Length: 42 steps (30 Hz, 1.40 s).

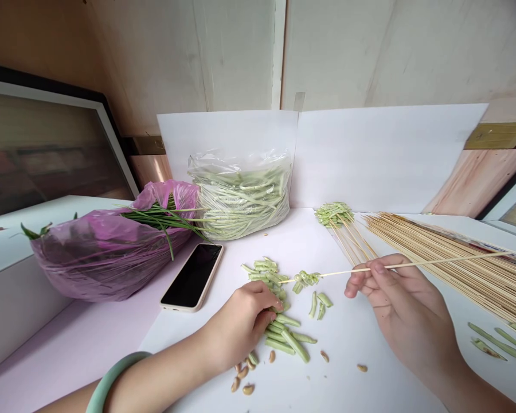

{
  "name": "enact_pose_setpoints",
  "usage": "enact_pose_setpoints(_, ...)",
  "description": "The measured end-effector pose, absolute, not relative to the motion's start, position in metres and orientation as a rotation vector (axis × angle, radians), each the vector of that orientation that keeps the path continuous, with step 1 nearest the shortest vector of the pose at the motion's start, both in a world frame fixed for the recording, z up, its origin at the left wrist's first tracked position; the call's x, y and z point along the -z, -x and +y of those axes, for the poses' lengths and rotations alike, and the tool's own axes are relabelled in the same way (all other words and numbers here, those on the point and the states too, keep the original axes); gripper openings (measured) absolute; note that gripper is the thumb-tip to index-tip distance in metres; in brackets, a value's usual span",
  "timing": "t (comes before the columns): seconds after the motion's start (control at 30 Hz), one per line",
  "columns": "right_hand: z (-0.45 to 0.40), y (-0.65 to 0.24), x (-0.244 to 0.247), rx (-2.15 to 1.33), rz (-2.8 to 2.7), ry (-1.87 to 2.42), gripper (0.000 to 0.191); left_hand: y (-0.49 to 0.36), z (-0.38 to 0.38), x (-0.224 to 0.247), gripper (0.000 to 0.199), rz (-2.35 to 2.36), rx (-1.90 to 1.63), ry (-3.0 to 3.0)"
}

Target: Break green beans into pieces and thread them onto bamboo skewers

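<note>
My right hand (406, 310) pinches a thin wooden skewer (438, 262) that points left. Several short green bean pieces (307, 279) are threaded near its tip. My left hand (245, 321) is closed over a pile of cut bean pieces (288, 335) on the white surface; its fingertips are turned down, and what they hold, if anything, is hidden. Between the hands lie a few loose bean pieces (321, 304). Farther back, a bundle of finished skewers (334, 214) carries bean pieces at its far end.
Many bare skewers (447, 258) lie at the right, with longer bean pieces (496, 341) in front. A phone (192, 276), a purple bag (112, 252) of green stalks and a clear bag (245, 198) of long beans stand at the left and back. Brown seeds (248, 389) lie near my left forearm.
</note>
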State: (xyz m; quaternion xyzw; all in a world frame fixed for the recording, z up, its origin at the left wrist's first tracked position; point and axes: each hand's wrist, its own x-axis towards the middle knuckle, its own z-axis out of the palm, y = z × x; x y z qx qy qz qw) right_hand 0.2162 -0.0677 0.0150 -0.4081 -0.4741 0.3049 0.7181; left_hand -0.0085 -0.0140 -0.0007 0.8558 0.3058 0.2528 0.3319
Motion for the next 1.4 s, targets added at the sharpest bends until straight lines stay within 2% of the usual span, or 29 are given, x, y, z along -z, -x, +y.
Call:
enact_pose_setpoints(0.13, -0.068, -0.217, -0.014, -0.674, -1.051, 0.910, 0.016, 0.007, -0.015, -0.002, 0.023, 0.893, -0.762, -2.178)
enact_pose_setpoints(0.3, -0.069, -0.220, -0.014, -0.665, -1.030, 0.877, 0.014, 0.003, -0.010, -0.001, 0.020, 0.934, -0.968, -1.689)
enact_pose_setpoints(0.5, -0.070, -0.213, -0.016, -0.708, -1.041, 0.872, 0.017, 0.002, -0.007, 0.006, 0.035, 0.837, -1.021, -1.165)
enact_pose_setpoints(0.67, -0.073, -0.207, -0.014, -0.654, -1.141, 0.871, 0.016, -0.001, -0.012, 0.004, 0.040, 0.765, -0.987, -0.957)
enact_pose_setpoints(0.93, -0.078, -0.213, -0.005, -0.621, -1.245, 0.899, 0.006, -0.003, -0.013, -0.001, 0.025, 0.728, -0.962, -0.878)
enact_pose_setpoints(1.4, -0.077, -0.201, -0.020, -0.545, -1.171, 0.897, 0.017, -0.001, -0.012, 0.001, 0.017, 0.695, -0.955, -0.832)
